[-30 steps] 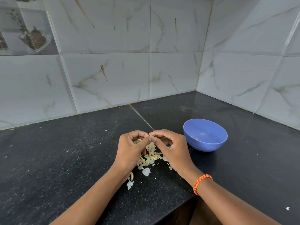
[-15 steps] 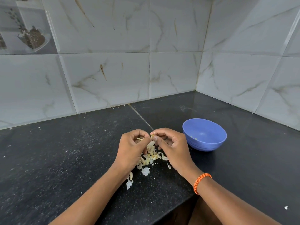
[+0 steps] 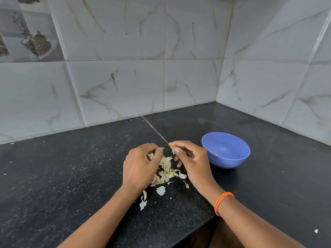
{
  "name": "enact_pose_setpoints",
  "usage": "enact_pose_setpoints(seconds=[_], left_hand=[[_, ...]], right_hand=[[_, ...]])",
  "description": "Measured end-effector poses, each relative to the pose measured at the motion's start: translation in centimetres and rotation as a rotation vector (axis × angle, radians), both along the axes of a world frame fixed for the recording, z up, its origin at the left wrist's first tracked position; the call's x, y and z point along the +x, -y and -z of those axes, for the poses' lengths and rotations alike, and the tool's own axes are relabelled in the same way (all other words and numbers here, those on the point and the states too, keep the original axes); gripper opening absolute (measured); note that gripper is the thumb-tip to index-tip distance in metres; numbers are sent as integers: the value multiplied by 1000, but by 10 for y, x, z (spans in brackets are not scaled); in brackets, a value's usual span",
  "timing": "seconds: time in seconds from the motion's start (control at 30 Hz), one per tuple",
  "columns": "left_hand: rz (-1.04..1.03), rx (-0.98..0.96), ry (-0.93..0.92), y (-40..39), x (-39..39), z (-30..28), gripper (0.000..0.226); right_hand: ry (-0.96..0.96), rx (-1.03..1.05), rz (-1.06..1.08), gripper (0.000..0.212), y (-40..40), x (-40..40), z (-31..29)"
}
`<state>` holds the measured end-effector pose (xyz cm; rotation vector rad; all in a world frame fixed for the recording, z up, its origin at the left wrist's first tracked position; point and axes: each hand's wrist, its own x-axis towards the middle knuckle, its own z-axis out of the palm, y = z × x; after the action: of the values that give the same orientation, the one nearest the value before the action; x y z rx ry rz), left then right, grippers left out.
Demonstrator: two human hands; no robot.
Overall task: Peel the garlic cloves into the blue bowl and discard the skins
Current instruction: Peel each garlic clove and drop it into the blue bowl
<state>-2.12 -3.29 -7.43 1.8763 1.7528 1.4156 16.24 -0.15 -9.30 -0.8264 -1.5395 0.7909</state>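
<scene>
My right hand point(image 3: 192, 161) pinches a small garlic clove point(image 3: 173, 149) between thumb and forefinger, just above the counter. Just left of it, my left hand point(image 3: 141, 166) has curled fingers and pinches a thin bit of skin point(image 3: 162, 148) at its fingertips. Below and between the hands lies a pile of pale garlic skins point(image 3: 166, 173) on the black counter. The blue bowl point(image 3: 226, 149) stands right of my right hand, with a few small pale bits inside.
The black speckled counter point(image 3: 71, 176) meets white marble-look wall tiles point(image 3: 116, 77) at the back and right, forming a corner. Loose skin flakes point(image 3: 143, 204) lie nearer me. The counter's front edge runs at the lower right.
My hands have drawn slightly apart; before, their fingertips met on the clove. The left hand has come away with a bit of skin.
</scene>
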Motion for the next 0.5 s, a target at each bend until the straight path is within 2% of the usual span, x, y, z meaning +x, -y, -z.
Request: enact_pose_setpoints(seconds=[0.1,0.2,0.33,0.5], left_hand=[[12,43,-24,-5,-4,4,18],[35,24,11,-8,-6,7,24],[105,-2,151,-7,-6,6,22],[241,-39,266,-4,-1,4,12]], right_hand=[[10,-9,-10,26,1,-1,-1],[29,-22,9,22,0,-1,-1],[34,-30,29,11,0,-1,0],[49,-26,24,10,0,-1,0]])
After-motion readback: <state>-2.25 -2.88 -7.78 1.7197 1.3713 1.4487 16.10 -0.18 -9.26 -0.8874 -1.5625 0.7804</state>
